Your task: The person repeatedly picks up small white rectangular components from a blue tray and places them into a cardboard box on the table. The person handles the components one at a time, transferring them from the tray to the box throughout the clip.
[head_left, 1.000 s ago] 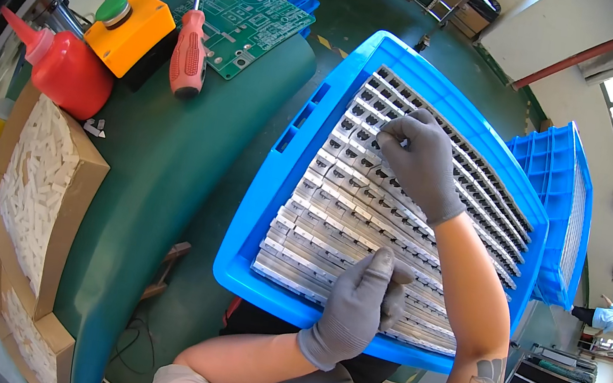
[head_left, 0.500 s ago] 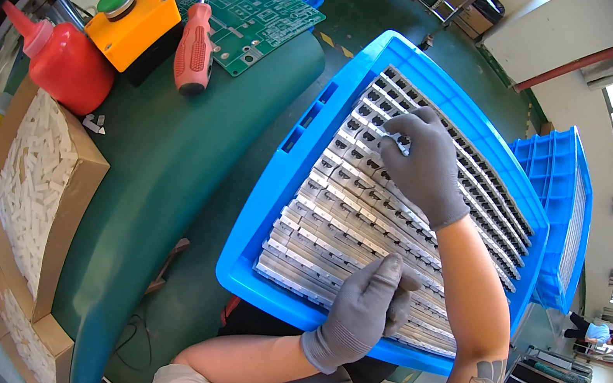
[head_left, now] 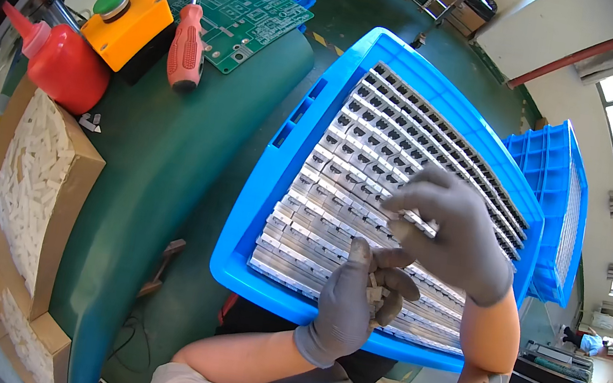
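Note:
A blue plastic crate (head_left: 276, 187) rests tilted against the green bench and holds several rows of small silver metal parts (head_left: 359, 152). My left hand (head_left: 358, 301), in a grey glove, is curled at the crate's near edge around a few small metal parts. My right hand (head_left: 457, 236), also gloved, hovers over the middle rows and pinches one small silver part (head_left: 418, 221) between thumb and fingers, just above my left hand.
On the green bench (head_left: 160, 171) lie a red-handled screwdriver (head_left: 185, 49), a green circuit board (head_left: 249, 15), an orange button box (head_left: 126, 25) and a red squeeze bottle (head_left: 62, 63). Cardboard boxes of white pieces (head_left: 34, 177) stand at the left. Another blue crate (head_left: 554, 211) sits at the right.
My right hand came back from the far rows toward my left hand, now pinching a small part. The view has shifted, so the crate sits lower and closer.

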Tool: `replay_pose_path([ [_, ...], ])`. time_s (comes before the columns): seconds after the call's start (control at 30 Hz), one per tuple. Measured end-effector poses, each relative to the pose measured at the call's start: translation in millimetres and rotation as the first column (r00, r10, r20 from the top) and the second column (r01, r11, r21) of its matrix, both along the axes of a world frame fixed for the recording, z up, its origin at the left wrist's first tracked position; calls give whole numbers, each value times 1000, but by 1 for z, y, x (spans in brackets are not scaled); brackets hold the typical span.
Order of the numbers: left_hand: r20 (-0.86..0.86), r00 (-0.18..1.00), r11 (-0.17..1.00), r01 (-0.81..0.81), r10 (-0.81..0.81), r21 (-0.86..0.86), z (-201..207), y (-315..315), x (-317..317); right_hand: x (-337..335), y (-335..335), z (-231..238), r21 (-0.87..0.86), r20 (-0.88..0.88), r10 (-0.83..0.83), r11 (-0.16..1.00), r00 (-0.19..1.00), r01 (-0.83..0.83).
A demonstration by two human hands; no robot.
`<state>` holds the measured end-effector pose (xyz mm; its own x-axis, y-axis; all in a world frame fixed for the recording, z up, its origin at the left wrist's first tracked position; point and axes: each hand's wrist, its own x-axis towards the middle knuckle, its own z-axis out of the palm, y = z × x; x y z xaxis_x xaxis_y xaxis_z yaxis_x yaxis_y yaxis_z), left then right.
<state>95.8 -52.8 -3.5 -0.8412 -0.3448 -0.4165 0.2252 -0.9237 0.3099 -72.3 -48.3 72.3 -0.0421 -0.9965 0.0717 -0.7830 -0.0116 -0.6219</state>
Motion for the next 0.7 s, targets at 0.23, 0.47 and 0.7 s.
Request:
replay_pose_path([
  [0.23,-95,995,999,28,-31,-26,-15,5,2,37,33,14,210,-224,87,977,971,-39],
  [0.47,-46,998,999,39,-39,-8,-8,3,-1,34,40,9,158,-142,63,987,988,-40],
  [0.7,9,1000,995,28,-27,-95,-5,1,-1,15,9,-2,45,105,-308,951,946,305],
])
